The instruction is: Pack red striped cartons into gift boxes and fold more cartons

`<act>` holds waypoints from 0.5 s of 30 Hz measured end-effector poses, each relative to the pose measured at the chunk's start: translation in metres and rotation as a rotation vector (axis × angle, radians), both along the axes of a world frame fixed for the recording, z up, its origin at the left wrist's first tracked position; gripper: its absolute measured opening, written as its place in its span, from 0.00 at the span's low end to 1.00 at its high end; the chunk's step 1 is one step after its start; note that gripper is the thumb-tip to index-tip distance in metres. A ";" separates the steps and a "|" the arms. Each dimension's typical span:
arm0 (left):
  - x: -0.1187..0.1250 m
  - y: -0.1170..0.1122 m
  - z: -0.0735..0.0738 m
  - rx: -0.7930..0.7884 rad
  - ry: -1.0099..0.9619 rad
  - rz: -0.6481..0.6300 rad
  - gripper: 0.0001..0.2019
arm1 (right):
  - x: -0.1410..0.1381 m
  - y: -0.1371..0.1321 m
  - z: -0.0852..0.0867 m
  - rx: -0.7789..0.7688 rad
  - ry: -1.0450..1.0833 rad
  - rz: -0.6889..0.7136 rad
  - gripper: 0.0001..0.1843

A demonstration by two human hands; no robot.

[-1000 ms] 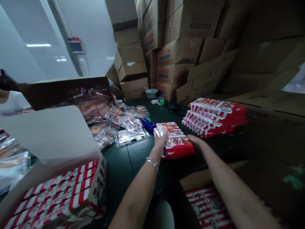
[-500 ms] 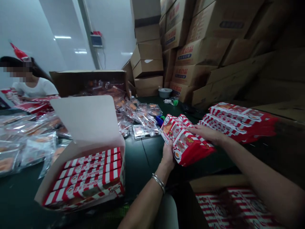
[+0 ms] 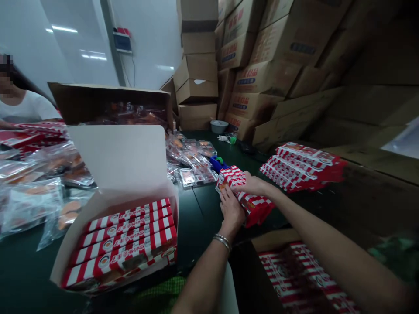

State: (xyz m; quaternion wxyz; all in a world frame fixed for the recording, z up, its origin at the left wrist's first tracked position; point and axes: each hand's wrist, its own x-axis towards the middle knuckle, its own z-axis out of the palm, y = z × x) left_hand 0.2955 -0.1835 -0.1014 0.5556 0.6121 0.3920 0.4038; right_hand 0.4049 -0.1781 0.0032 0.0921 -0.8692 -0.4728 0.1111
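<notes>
Both hands hold one small stack of red and white striped snack packs (image 3: 255,207) above the counter. The left hand (image 3: 231,208) cups its side and the right hand (image 3: 254,184) presses on top, so both are closed on it. The fingers hide part of the stack, so I can't count its packs. A blue tape dispenser (image 3: 217,163) sits just past it on the dark green counter (image 3: 199,209), near many clear food bags (image 3: 191,163). To the left, one open white box (image 3: 114,161) shows four rows of packs. One pile of packs (image 3: 303,168) lies to the right. Brown cardboard boxes (image 3: 262,78) rise behind. A person in a white shirt (image 3: 22,107) is cut off at the left edge.
</notes>
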 end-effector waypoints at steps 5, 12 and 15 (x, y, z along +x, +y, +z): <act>-0.002 0.016 -0.005 -0.119 -0.168 -0.031 0.37 | 0.006 -0.003 -0.009 0.085 0.106 -0.053 0.62; -0.021 0.054 0.018 -0.331 -0.540 -0.354 0.37 | 0.031 -0.057 0.000 0.449 0.472 0.108 0.59; -0.028 0.056 0.051 -0.283 -0.618 -0.534 0.43 | 0.028 -0.083 -0.003 0.754 0.670 0.257 0.66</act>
